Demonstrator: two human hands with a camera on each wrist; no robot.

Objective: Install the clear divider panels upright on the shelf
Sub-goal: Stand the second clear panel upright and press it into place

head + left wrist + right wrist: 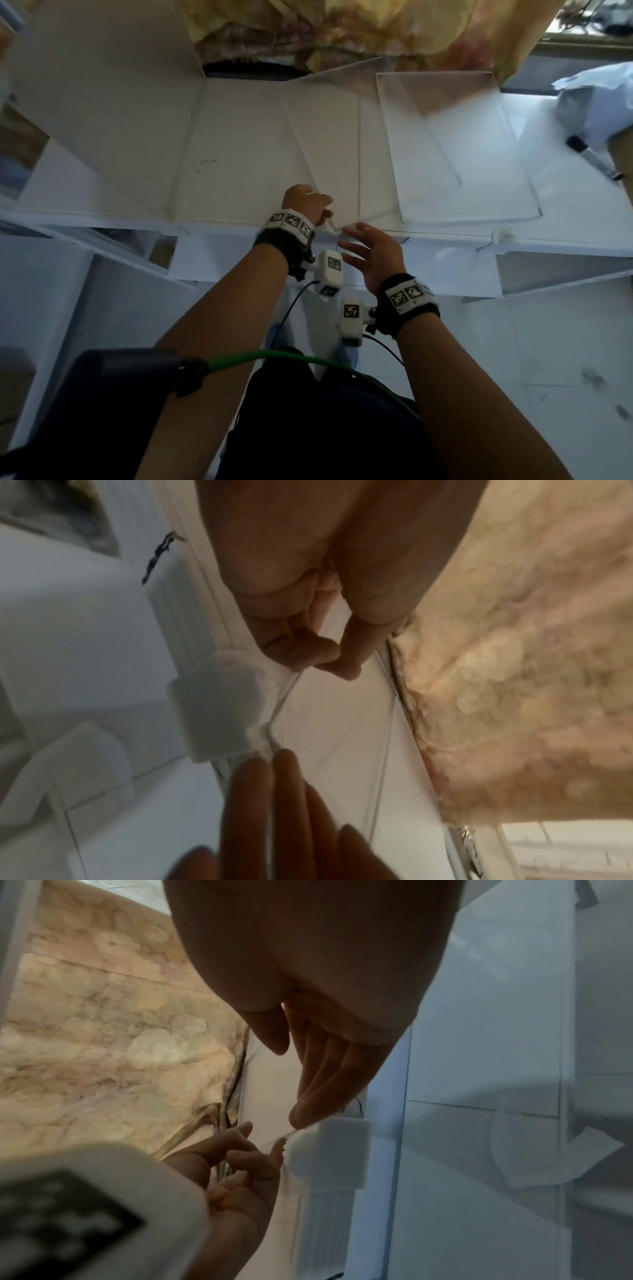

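Observation:
Several clear divider panels stand on the white shelf (239,219); one (334,164) rises at the middle and another (445,147) stands to its right. My left hand (322,212) pinches the middle panel's near edge (284,696) between thumb and curled fingers (337,658), just above the shelf's front edge. A white clip (219,710) sits on that front edge at the panel's foot. My right hand (352,240) is open beside it, fingers straight, and one fingertip (298,1115) touches the panel edge at the white clip (329,1153).
A second white clip (501,236) sits on the shelf's front edge to the right. A marker (592,157) and a grey wrapped bundle (596,102) lie at far right. A floral curtain (342,27) hangs behind. A green cable (308,359) and a dark chair (102,394) are below.

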